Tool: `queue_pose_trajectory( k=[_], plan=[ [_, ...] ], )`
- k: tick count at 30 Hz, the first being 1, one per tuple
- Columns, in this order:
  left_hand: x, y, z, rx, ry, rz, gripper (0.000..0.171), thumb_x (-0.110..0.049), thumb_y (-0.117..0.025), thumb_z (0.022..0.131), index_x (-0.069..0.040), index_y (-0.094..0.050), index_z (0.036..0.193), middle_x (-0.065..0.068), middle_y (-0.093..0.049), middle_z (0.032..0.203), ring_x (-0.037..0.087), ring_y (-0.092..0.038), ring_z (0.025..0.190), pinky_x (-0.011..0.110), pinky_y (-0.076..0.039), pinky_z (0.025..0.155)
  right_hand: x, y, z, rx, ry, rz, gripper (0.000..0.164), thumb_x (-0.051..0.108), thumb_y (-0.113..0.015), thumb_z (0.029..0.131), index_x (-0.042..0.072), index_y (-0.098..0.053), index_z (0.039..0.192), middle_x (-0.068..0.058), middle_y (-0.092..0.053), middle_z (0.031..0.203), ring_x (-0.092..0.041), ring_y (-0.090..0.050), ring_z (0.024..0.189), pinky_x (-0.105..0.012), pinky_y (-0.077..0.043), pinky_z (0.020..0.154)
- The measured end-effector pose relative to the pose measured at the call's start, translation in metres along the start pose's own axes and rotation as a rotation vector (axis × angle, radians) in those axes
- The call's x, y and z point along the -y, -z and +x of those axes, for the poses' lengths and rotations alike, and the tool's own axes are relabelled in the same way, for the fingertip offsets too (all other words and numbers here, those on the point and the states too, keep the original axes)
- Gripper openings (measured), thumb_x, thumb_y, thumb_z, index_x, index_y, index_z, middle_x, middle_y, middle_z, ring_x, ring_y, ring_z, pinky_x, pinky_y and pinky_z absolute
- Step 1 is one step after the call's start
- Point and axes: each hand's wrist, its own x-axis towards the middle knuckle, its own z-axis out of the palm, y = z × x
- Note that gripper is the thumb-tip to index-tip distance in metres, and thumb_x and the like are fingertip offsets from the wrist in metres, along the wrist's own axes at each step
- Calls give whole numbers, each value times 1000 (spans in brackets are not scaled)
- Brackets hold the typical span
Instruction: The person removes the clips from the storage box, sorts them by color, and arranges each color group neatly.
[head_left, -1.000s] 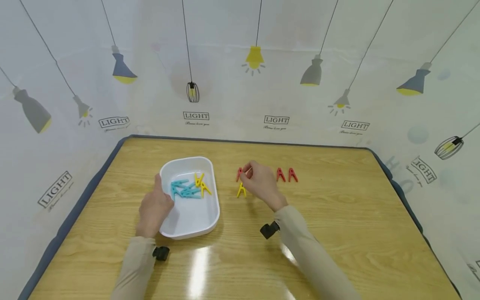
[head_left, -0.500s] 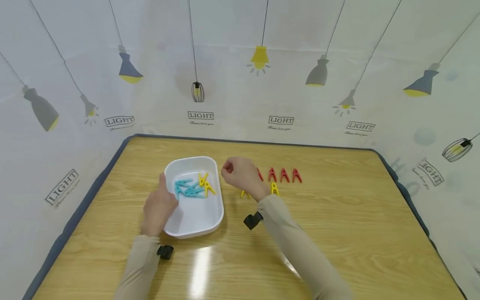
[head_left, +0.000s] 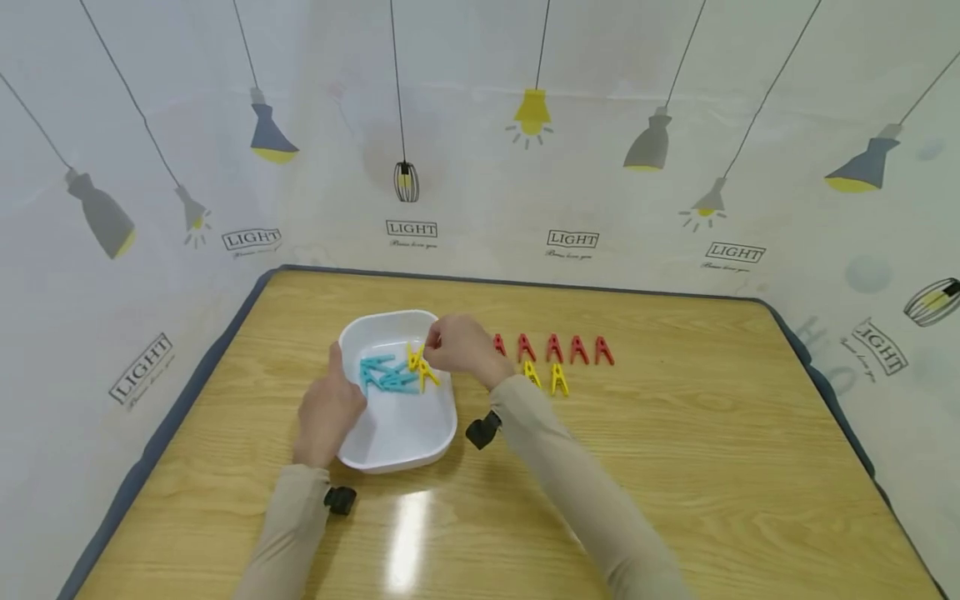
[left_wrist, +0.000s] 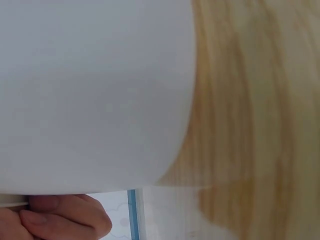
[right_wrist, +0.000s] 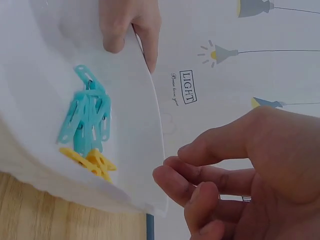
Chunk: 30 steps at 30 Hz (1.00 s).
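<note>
Two yellow clips in one tray

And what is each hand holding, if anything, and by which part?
Left hand: the white rectangular plastic tray, by its left rim. Right hand: nothing visible.

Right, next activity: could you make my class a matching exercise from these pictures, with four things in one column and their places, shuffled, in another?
Things
1. Red pegs
2. Yellow pegs
3. Blue pegs
4. Left hand

Places
A. At the rim of the white tray, gripping it
B. In a row on the wooden table, none seen in the tray
C. Seen only inside the tray
D. Some in the tray, some on the table

Right pairs: 1-B, 2-D, 3-C, 4-A
</note>
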Motion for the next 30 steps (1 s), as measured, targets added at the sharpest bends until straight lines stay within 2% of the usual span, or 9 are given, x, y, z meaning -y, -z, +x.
queue_pose_trajectory(
  k=[7, 14, 18, 22, 30],
  plan=[
    [3, -2, -1, -11, 19, -10, 86, -10, -51, 91, -4, -5, 163, 33, -63, 107, 35, -63, 81, 40, -52, 63, 11, -10, 14, 45, -19, -15, 11, 18, -66, 94, 10, -72, 92, 0, -67, 81, -15, -55, 72, -24, -43, 63],
    [3, -3, -2, -34, 5, 14, 83, -10, -51, 91, -2, -8, 162, 32, -64, 99, 34, -62, 75, 41, -51, 61, 12, -17, 33, 23, -110, 4, 10, 17, -67, 93, 10, -72, 96, -1, -69, 90, -16, -58, 79, -26, -46, 66],
    [1, -3, -2, -35, -7, 15, 83, -10, -52, 91, -1, -8, 162, 29, -64, 94, 31, -61, 72, 39, -50, 59, 11, -23, 43, 26, -170, -24, 11, 18, -71, 91, 9, -72, 98, -1, -70, 94, -17, -60, 82, -28, -48, 70],
    [-1, -3, -1, -40, -13, 29, 82, -10, -51, 91, -1, -9, 162, 30, -64, 94, 32, -62, 72, 40, -50, 59, 11, -30, 48, 33, -214, -116, 14, 22, -74, 90, 11, -72, 98, 0, -71, 95, -16, -62, 84, -31, -52, 75],
    [0, 0, -1, -62, 5, 32, 84, -10, -52, 90, -3, -10, 162, 29, -64, 91, 33, -61, 71, 41, -51, 58, 15, -48, 52, -50, -180, -343, 19, 27, -76, 85, 12, -66, 90, -2, -70, 91, -22, -64, 86, -38, -54, 76]
  ],
)
